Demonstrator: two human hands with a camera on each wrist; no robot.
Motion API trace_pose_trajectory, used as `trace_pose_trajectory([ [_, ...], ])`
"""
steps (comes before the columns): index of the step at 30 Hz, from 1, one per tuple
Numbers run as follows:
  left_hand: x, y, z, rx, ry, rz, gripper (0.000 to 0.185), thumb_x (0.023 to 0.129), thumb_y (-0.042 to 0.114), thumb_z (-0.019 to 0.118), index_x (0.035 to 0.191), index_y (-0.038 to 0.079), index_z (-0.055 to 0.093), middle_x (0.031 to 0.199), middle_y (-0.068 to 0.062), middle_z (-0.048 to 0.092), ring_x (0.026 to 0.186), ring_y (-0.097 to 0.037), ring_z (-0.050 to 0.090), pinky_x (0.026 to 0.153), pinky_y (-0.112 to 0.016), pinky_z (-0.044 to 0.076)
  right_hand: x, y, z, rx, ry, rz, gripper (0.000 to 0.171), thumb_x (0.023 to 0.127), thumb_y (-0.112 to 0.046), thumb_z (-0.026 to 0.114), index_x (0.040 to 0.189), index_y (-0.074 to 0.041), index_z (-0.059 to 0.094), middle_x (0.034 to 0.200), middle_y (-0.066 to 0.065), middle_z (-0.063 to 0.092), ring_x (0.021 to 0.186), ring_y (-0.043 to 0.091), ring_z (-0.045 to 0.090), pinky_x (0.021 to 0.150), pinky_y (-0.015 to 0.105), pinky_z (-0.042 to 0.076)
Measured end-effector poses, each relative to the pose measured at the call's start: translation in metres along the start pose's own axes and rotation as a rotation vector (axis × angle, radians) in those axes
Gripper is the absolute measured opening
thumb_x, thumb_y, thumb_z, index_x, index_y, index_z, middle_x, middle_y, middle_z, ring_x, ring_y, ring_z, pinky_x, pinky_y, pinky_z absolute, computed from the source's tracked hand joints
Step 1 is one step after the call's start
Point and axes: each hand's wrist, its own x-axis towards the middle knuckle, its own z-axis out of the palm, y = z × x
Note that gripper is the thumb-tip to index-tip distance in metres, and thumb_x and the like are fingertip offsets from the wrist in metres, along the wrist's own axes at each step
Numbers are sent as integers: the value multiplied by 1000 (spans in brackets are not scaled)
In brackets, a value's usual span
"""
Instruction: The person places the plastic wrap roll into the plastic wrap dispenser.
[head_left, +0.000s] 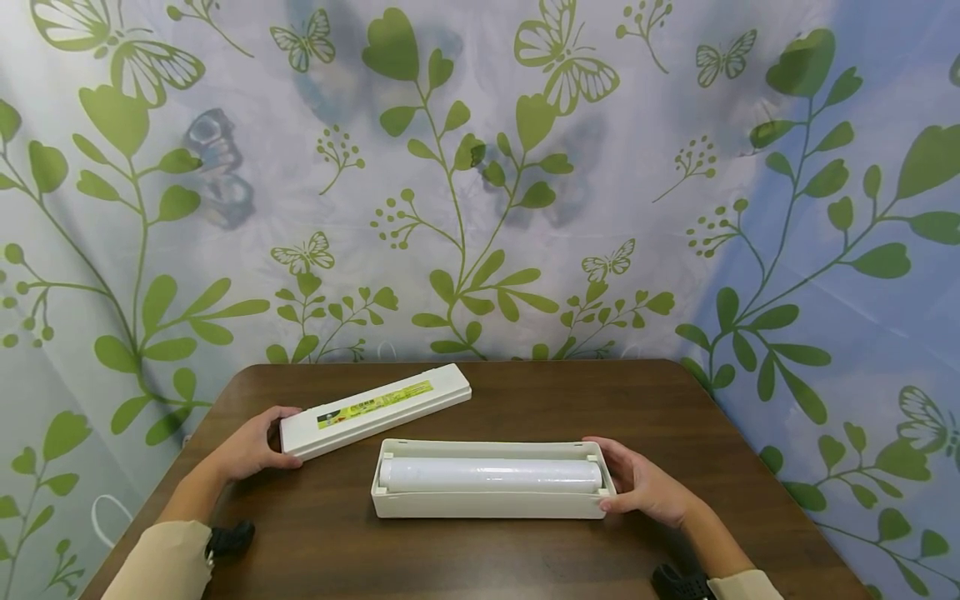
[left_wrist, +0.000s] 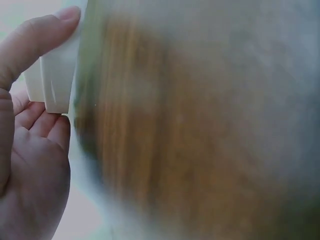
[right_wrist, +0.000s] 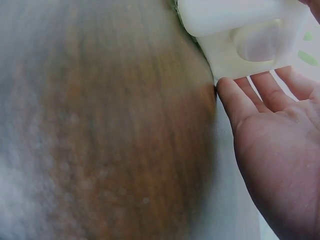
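Observation:
An open white box [head_left: 487, 506] lies lengthwise at the middle of the brown table, with a white roll of cling film [head_left: 491, 475] inside. My right hand [head_left: 651, 492] holds the box's right end, thumb at the near corner and fingers at the far one. In the right wrist view, fingertips [right_wrist: 232, 92] meet the end of the box. Behind and to the left, a long white lid [head_left: 442, 385] with a yellow-green label [head_left: 375, 404] lies at a slant. My left hand [head_left: 251, 446] grips its left end between thumb and fingers, which the left wrist view also shows.
The brown wooden table [head_left: 480, 558] has rounded far corners. Right behind it hangs a curtain [head_left: 480, 208] printed with green leaves and butterflies, which also runs down both sides. A dark band [head_left: 231, 539] is on my left wrist, another [head_left: 681, 583] on my right.

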Motion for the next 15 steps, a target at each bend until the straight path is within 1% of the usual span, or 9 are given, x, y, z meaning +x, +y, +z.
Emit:
trace_pose_trajectory([
  [4,-2,3,0,-30,16,4,87,72,36,93,138,-1,52,140,-21,57,119,-27,54,91,-15,43,0,-1,0,2,-2,0,91,86,0,75,158,3,19,152,34,33,125,16,56,97,37,56],
  [9,-3,5,0,-72,29,13,85,72,33,94,137,-2,51,143,-23,55,128,-34,52,93,-4,37,0,-1,0,6,-2,-1,92,86,0,75,158,3,19,152,34,33,125,16,56,97,37,57],
  [12,-5,7,1,-80,35,20,85,72,33,94,137,-3,52,143,-24,55,130,-38,51,93,-2,34,0,-1,0,3,-1,-4,91,86,0,75,158,3,19,152,34,34,126,15,55,97,36,57],
  [15,-5,7,2,-75,43,27,85,72,33,94,137,-3,52,143,-23,55,131,-39,52,93,-3,35,0,-1,1,1,0,-6,90,86,1,74,158,3,20,152,33,34,126,14,55,98,36,56],
])
